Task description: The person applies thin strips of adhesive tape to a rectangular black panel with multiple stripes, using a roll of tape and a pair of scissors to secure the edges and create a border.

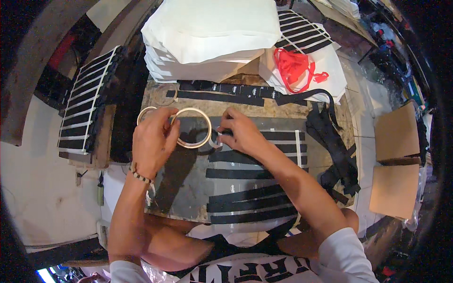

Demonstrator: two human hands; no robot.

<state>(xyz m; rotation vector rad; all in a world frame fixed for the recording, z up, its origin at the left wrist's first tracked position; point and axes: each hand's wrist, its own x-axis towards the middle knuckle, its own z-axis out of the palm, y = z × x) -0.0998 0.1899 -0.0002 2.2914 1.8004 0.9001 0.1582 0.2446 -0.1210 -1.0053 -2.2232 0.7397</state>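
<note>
The tape roll (210, 127) is over the table (284, 113), pinched by the left hand (153, 134). The right hand (240, 131) seems to pinch its loose end (218, 142). Black strips (240, 173) lie in rows nearby. White tape (298, 147) crosses some right ends; the left ends look bare, so that side may be left.

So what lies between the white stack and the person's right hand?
In the head view, black strips lie on the tabletop between the white stack and right hand.
</note>
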